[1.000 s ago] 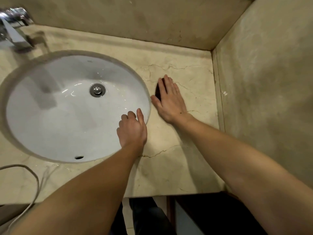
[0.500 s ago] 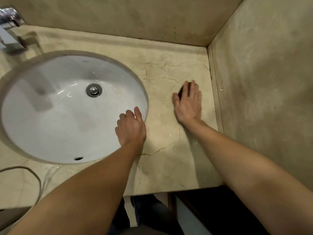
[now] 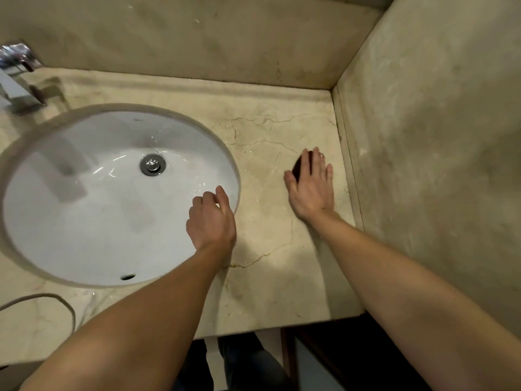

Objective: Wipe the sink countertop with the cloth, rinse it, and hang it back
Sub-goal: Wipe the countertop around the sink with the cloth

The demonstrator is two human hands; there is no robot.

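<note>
The dark cloth (image 3: 303,167) lies almost wholly under the flat right hand (image 3: 311,187). Only a dark patch shows between thumb and forefinger, so its shape and fold cannot be told. The left hand (image 3: 211,221) has its fingers bent down at the rim of the white oval basin (image 3: 84,221) (their tips are out of sight, so a grip cannot be judged). The left edge cuts off the chrome faucet (image 3: 17,77) and the thin pale cable (image 3: 36,296).

A blotchy beige back wall (image 3: 197,32) ran beyond the right hand (image 3: 311,190) and met a side wall (image 3: 437,136) just to that hand's right. Nearer than the wrist, a dark cabinet (image 3: 338,362) sat in shadow.
</note>
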